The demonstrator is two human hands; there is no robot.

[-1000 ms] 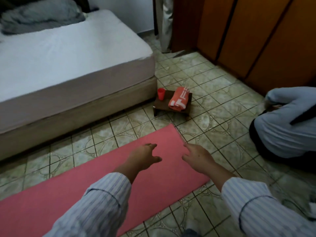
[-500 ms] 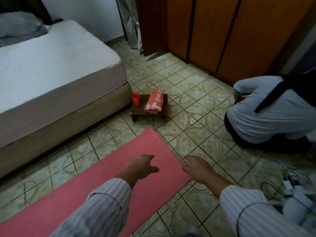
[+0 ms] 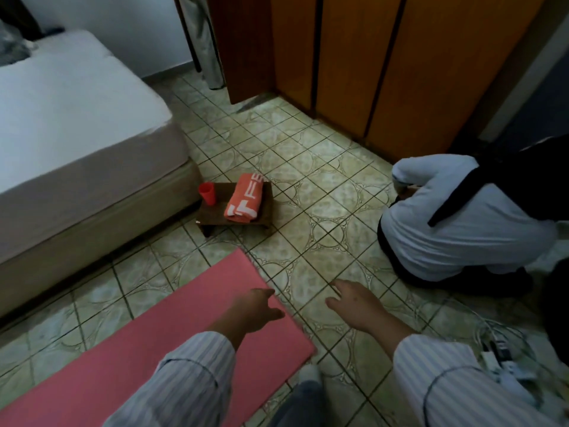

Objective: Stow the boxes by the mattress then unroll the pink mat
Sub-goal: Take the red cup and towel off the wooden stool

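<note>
The pink mat (image 3: 172, 343) lies flat and unrolled on the tiled floor, running from the lower left up toward the middle. My left hand (image 3: 252, 309) hovers over the mat's right end, fingers loosely apart, holding nothing. My right hand (image 3: 354, 302) is spread over bare tiles just right of the mat, empty too. The mattress (image 3: 70, 118) on its base fills the upper left. No boxes are visible.
A low dark stool (image 3: 212, 215) by the bed corner carries a red cup (image 3: 207, 193) and a folded orange towel (image 3: 244, 198). Another person (image 3: 462, 220) crouches at right. Wooden wardrobe doors (image 3: 354, 57) stand behind. Cables and a power strip (image 3: 498, 352) lie at lower right.
The view has swung to the right, so the bed slid left and the crouching person came further in. Both hands now sit nearer the mat's right end; the right hand is off the mat.
</note>
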